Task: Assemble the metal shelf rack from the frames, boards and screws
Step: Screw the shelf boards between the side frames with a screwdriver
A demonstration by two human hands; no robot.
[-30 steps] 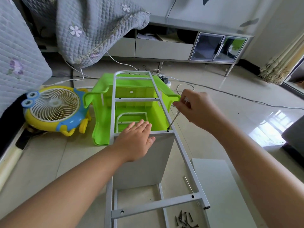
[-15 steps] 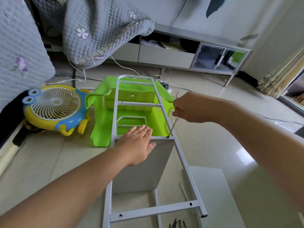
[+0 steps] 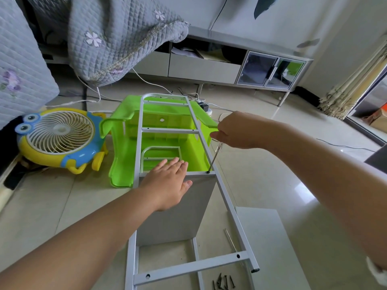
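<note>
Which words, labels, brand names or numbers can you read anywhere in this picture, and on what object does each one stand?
None can be read.
The metal frame, the white board, the green plastic stool and the cartoon fan show no lettering.

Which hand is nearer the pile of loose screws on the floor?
Left. The left hand presses the board, up and left of the screws; the right hand holds the screwdriver farther away.

The right hand (image 3: pixel 236 130) has shifted right of the frame rail, tilting the screwdriver (image 3: pixel 214 158) more steeply over the screw hole
</note>
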